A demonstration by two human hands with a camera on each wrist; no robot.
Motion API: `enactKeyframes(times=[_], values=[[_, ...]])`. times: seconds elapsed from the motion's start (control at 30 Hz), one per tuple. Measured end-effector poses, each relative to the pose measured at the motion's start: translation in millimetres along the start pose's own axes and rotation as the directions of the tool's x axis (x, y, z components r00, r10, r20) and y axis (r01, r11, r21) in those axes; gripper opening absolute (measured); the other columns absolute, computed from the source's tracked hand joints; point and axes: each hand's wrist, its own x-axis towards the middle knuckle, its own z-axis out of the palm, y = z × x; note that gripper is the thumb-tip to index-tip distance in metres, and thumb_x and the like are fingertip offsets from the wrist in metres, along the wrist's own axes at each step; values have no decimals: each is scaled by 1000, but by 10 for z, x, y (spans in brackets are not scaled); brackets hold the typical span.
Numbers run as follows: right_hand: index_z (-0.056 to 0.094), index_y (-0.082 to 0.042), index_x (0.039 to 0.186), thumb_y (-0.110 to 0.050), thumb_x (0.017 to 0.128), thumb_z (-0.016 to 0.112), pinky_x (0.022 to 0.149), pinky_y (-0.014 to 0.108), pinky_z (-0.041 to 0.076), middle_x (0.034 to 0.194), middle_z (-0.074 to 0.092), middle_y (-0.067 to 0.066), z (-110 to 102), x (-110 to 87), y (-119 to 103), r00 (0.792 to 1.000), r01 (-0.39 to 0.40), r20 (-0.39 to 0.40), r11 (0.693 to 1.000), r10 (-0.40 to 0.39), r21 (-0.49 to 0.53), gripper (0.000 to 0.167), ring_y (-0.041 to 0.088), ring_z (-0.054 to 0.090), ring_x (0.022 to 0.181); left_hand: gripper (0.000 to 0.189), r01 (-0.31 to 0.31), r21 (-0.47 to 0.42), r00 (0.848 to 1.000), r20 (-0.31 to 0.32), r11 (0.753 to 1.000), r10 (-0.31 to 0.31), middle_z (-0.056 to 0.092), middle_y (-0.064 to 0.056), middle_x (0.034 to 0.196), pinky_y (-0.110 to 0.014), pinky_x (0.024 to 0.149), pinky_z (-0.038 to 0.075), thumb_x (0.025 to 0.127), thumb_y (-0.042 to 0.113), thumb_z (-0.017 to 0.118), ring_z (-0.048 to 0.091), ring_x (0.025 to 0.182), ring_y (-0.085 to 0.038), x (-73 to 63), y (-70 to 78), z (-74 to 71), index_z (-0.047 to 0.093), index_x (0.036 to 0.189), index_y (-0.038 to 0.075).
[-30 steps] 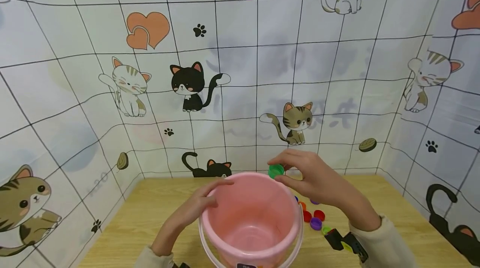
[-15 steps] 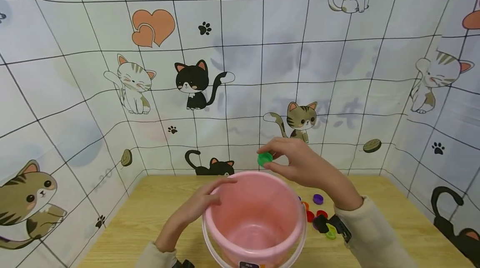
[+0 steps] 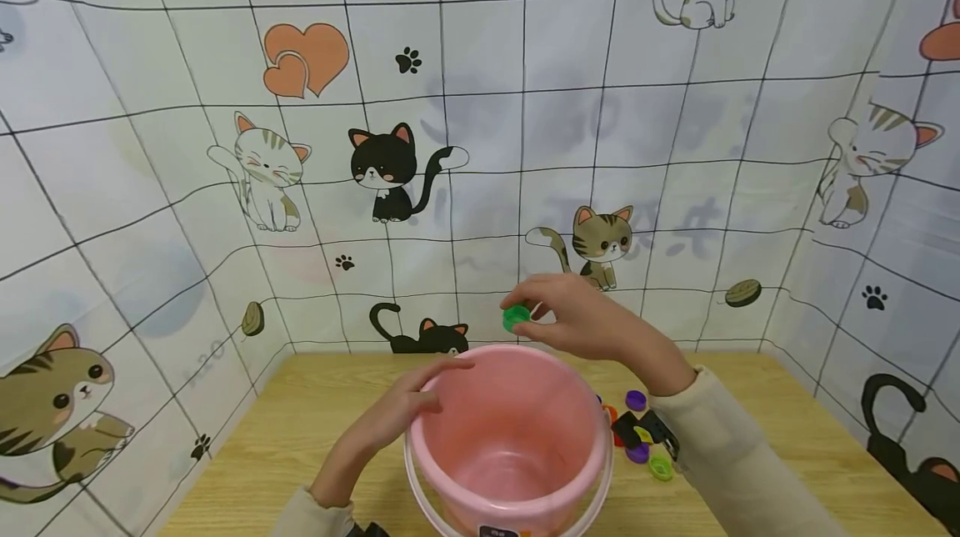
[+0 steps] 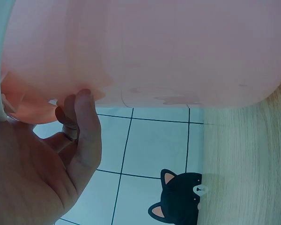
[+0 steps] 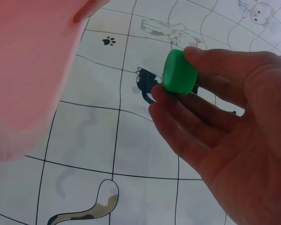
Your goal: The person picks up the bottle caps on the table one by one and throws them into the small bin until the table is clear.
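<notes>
One green cap (image 3: 516, 319), pinched between the right hand's (image 3: 573, 318) thumb and fingers, hangs apart from the pink bucket (image 3: 517, 412), past its far rim in the head view; the left hand (image 3: 393, 410) grips the rim's left side.

Pink bucket (image 3: 517, 510) cropped below

Your head view cuts off its base and dark label (image 3: 497, 531), the print too small to read. Your right wrist's black device (image 3: 626, 430) partly covers a red piece (image 3: 618, 441); the bucket hides most of a blue piece (image 3: 599, 399).
</notes>
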Motion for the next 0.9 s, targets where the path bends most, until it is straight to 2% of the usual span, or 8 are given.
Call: enactKeyframes(times=[0.2,0.4,0.6,0.9], values=[[72,-10,119,-16,95,72,84,30,60,109,73,0,37,102,36,998,-36,56,999,34,33,24,13,71,96,65,0,-8,1000,-2,1000,0,47,-15,156,-30,75,59,87,3,52,72,87,-24,-13,-9,-16,56,148,23],[71,-10,125,-15,97,69,87,33,61,114,72,2,132,218,91,989,-78,128,994,69,70,29,12,68,97,65,1,-10,1000,-3,1000,-1,47,-14,157,-30,77,59,86,3,52,72,90,-23,-25,-21,-17,56,148,23],[71,-9,124,-15,97,68,81,25,59,114,72,4,191,262,164,987,-85,140,995,77,47,28,11,67,93,65,6,-9,1000,0,1000,-6,48,-14,156,-29,73,59,86,2,51,73,81,-22,-16,-34,-15,56,147,23],[72,-7,121,-15,98,66,84,28,60,115,73,7,215,249,261,975,-140,183,988,125,72,25,18,70,102,66,28,-16,1000,-6,999,-28,51,-10,153,-30,72,60,87,2,49,73,77,-23,-8,-27,-15,56,147,27]])
